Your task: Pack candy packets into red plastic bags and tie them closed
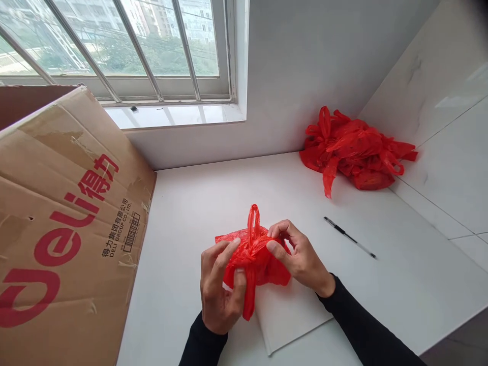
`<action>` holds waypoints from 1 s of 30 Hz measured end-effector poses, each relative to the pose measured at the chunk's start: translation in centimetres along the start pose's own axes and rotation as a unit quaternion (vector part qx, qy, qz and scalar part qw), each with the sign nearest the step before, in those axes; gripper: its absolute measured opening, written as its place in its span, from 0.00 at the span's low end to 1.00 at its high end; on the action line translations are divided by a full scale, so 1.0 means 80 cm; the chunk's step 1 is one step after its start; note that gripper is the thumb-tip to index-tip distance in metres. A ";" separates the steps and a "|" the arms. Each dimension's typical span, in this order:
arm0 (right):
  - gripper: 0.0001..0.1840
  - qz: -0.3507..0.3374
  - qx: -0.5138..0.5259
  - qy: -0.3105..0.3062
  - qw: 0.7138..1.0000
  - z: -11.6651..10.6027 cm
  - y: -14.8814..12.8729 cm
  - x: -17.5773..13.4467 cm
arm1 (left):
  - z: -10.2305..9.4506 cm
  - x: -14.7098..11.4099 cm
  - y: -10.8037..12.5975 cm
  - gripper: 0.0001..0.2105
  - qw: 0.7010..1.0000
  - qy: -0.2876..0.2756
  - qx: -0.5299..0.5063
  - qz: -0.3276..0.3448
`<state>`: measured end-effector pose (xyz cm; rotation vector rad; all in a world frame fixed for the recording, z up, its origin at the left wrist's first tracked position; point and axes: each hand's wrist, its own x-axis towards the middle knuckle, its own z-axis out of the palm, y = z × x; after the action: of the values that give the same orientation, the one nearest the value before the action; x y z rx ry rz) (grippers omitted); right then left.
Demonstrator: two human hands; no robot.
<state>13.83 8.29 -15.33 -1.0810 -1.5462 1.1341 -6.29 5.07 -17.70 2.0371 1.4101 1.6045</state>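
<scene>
A red plastic bag (263, 256), crumpled and bunched at its middle, is between my two hands. One handle loop sticks up and a strip hangs down at the front. My left hand (220, 284) holds its left side, thumb low and fingers higher, with some fingertips hidden by the plastic. At the right edge, my right hand (299, 254) pinches the film between thumb and fingers. Partly below the bag and the right hand lies a flat white book or board (287, 320) on the white table (183, 305).
A large open cardboard box (87, 244) stands at the left. In the back right corner sits a heap of red plastic bags (354, 147). A black and clear pen (348, 236) lies right of my hands. Behind the table are a wall and a barred window (152, 51).
</scene>
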 end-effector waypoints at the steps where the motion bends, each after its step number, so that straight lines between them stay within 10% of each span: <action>1: 0.10 0.002 0.002 -0.007 1.000 0.000 0.000 -0.001 | -0.001 0.000 0.002 0.21 1.000 -0.010 -0.002 0.011; 13: 0.07 0.009 0.019 0.073 0.997 -0.009 0.002 -0.002 | -0.001 -0.008 -0.008 0.12 0.995 0.024 -0.059 -0.076; 20: 0.11 -0.008 0.033 -0.023 0.999 -0.007 -0.003 -0.006 | 0.000 -0.006 0.003 0.13 0.993 -0.031 -0.100 -0.057; 30: 0.06 -0.068 0.093 0.070 0.991 -0.002 0.005 -0.014 | 0.001 -0.011 0.009 0.04 0.956 0.110 -0.144 -0.230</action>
<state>14.24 7.34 -15.85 -0.8970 -1.3538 1.0640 -5.83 4.04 -17.85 1.2829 1.4752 1.7307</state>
